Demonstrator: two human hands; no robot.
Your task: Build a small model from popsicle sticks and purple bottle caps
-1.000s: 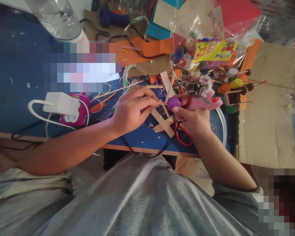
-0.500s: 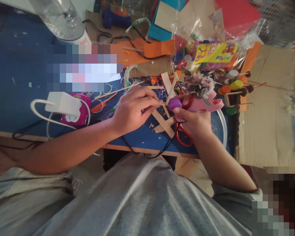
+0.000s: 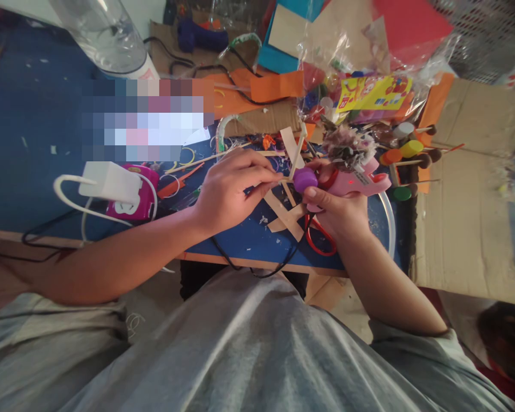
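Note:
Near the table's middle, my left hand [image 3: 236, 186] is closed in a pinch on the end of a thin wooden stick [image 3: 286, 179]. The stick's tip reaches the side of a purple bottle cap [image 3: 304, 180]. Thumb and fingers of my right hand [image 3: 341, 212] are closed on that cap. Against the right hand lies a pink glue gun [image 3: 352, 182] with a small red light; whether the palm also grips it is hidden. A fluffy grey-pink bundle [image 3: 349, 147] is just behind it. Below the hands are flat wooden sticks [image 3: 285, 216] and red-handled scissors [image 3: 320, 243].
At left stand a white charger [image 3: 109, 180] on a magenta socket block [image 3: 133, 209] and a clear bottle [image 3: 111, 40]. Bottle caps on sticks [image 3: 409, 150] lie at right beside cardboard [image 3: 467, 189]. A black cable [image 3: 266, 274] hangs over the front edge.
Both hands keep nearly the same place and hold, with the stick still at the purple cap. The view has shifted very slightly.

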